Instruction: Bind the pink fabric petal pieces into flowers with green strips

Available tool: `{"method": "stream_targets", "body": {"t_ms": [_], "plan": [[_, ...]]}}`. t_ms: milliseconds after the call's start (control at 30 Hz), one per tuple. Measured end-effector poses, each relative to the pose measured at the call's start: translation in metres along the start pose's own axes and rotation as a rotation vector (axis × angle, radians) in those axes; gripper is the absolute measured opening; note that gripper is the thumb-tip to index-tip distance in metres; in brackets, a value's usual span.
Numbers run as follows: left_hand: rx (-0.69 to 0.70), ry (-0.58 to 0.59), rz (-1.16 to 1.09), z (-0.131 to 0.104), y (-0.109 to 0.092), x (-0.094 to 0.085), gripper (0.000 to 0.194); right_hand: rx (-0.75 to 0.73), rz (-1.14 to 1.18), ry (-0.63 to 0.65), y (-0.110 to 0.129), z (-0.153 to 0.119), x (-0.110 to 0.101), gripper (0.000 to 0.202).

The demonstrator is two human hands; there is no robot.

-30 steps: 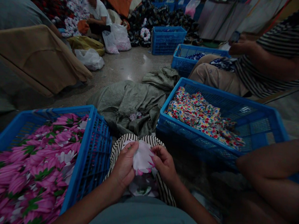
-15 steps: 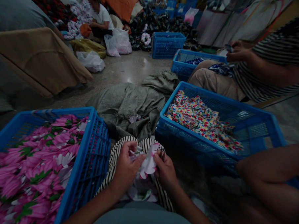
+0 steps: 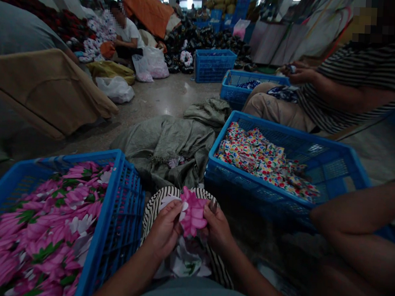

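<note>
A pink flower-shaped fabric piece [image 3: 193,215] is stretched between my two hands above my lap, pink side up. My left hand [image 3: 165,229] pinches its left edge, where a white underside shows. My right hand [image 3: 217,225] grips the right edge between thumb and fingers. A small dark pointed tool [image 3: 213,204] juts up from my right hand; its kind is not clear. More white pieces with a touch of green [image 3: 189,263] lie on my lap over striped cloth. To my left, a blue crate [image 3: 118,170] holds many pink petal pieces with green tips [image 3: 73,203].
Right of my knees stands a blue crate [image 3: 265,175] with colourful printed fabric [image 3: 253,150]. Grey-green sacking [image 3: 165,138] lies ahead on the floor. A co-worker in a striped top [image 3: 347,84] sits at right; a bare leg [image 3: 354,216] is close beside me. Further crates and bags stand behind.
The flower piece has turned from its white side to its pink side and is spread wider between my hands. The whole view has tilted up slightly.
</note>
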State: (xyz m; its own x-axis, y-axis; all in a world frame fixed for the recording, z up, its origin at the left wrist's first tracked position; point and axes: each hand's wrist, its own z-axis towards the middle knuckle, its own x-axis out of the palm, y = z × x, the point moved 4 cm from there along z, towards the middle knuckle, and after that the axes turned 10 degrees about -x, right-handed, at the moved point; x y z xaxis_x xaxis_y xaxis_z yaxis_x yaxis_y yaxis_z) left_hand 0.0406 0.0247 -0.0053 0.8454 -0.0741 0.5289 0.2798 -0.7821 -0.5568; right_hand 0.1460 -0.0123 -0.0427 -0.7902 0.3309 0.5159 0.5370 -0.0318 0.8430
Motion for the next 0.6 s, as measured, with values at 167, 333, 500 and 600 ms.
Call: {"method": "stream_targets", "body": {"t_ms": [167,333,500,600], "plan": [[-0.001,0.027,0.073,0.001,0.000,0.003,0.021,-0.063,-0.067,0.086,0.000,0.000,0.012,0.035],[-0.091,-0.110,-0.036,0.006,-0.001,-0.012,0.018,-0.020,0.303,0.071,0.018,0.000,0.013,0.031],[-0.283,0.089,-0.072,-0.016,-0.014,-0.003,0.013,0.290,0.593,0.227,0.016,-0.011,0.024,0.038],[-0.271,0.076,0.068,-0.024,-0.026,-0.005,0.018,0.358,0.566,0.309,0.000,-0.018,0.046,0.035]]}}
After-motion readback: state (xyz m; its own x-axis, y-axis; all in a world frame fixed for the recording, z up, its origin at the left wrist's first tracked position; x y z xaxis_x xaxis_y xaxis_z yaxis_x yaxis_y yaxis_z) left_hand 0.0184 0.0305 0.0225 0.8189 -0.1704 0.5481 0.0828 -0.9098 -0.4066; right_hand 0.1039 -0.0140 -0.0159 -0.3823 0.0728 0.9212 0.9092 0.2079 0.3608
